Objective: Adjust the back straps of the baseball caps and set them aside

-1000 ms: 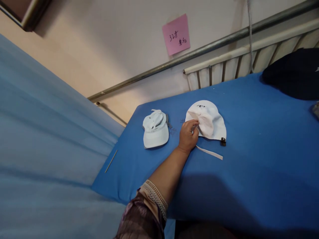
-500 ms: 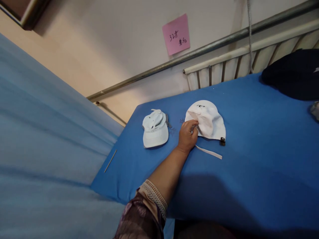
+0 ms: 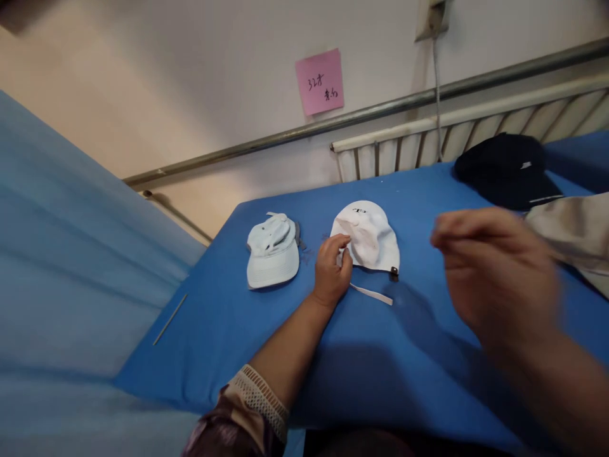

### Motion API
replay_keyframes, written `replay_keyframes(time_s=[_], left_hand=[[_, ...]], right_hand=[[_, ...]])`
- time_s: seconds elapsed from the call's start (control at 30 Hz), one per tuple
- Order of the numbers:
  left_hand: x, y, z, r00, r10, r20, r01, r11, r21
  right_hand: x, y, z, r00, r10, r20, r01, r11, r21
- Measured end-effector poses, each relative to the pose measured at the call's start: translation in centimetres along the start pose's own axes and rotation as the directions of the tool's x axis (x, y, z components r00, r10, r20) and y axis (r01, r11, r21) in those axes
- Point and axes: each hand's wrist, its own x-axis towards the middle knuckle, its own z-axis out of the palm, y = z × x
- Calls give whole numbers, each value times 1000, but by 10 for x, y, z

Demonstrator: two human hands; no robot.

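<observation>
A white baseball cap [image 3: 368, 238] with small black lettering lies on the blue-covered surface, its back strap end trailing on the cloth and a dark buckle at its right edge. At the cap's near left edge, my left hand [image 3: 332, 270] is closed on the fabric, thumb and fingers curled together. Above the surface to the right, my right hand [image 3: 499, 279] is raised and blurred by motion; its fingers are drawn together, and nothing shows in them. A pale blue cap [image 3: 273, 251] sits left of my left hand, touched by neither hand.
Back right lie a black cap [image 3: 504, 168] and a beige cap [image 3: 573, 228], the latter partly behind my right hand. A thin stick [image 3: 170, 319] rests near the left edge. Blue curtain [image 3: 71, 266] hangs at left; a metal rail [image 3: 285, 133] runs along the wall.
My right hand has come into view from the right. The view has shifted right, showing more of the black cap. My left hand keeps its place at the white cap.
</observation>
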Motion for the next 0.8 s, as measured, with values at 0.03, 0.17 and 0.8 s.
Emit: replay_keyframes(time_s=[0.03, 0.17, 0.8], left_hand=[[-3, 5, -2, 998, 2, 56, -1, 1000, -21], [-16, 21, -9, 917, 83, 391, -57, 995, -78], [-8, 28, -10, 656, 28, 754, -142, 986, 86]], right_hand=[[5, 14, -2, 999, 35, -9, -35, 999, -25], [15, 78, -17, 952, 284, 118, -215, 890, -403], [7, 113, -20, 830, 350, 435, 163, 594, -788]])
